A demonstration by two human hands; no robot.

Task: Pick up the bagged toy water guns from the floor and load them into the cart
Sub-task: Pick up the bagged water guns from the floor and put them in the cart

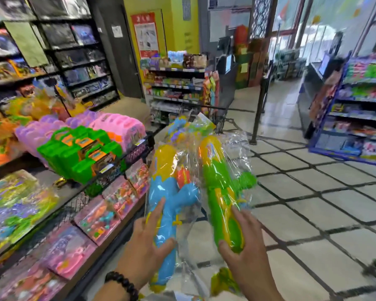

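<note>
A blue and yellow bagged water gun (168, 192) is held up in front of me by my left hand (148, 242), whose thumb and fingers wrap its barrel. Beside it on the right, a green and yellow bagged water gun (217, 181) is gripped by my right hand (243, 242) around its lower end. Both point away from me, towards a black wire cart (220, 121) ahead in the aisle. More bagged water guns (189, 127) lie at the cart, just beyond the two I hold. The clear bags crinkle around both toys.
A toy shelf (91, 192) with pink and green cases and boxed toys runs along my left. A black post (258, 118) stands right of the cart. A blue shelf unit (352, 118) is at the far right. Tiled floor (313, 203) spreads to the right.
</note>
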